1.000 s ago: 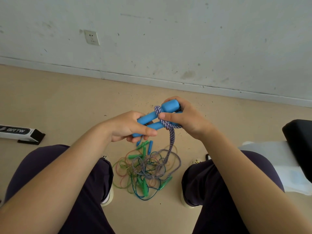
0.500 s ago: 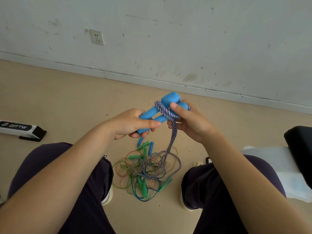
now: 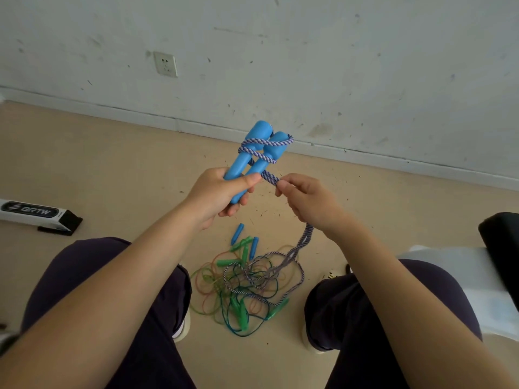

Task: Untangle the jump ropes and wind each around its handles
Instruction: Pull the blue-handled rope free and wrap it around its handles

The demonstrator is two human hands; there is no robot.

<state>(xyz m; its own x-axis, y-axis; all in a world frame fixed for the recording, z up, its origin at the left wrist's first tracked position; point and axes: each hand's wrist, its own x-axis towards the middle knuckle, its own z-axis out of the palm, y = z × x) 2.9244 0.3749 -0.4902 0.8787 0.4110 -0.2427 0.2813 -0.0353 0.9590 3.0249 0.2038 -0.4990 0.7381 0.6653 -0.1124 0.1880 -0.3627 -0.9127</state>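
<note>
wall (image 3: 337,51): scuffed white, socket (image 3: 165,64) | floor (image 3: 98,153): beige | lower left: white-black box (image 3: 36,214)

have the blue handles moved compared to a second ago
Yes. The blue handles swung upright, tips now toward the baseboard, gripped by the left hand.

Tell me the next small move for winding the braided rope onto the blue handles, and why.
Probably carry the right hand over the blue handles for another turn. The left hand grips both handles together at their lower ends, only a couple of turns of braided rope cross them, and most of the rope hangs down into the tangled pile on the floor.
</note>
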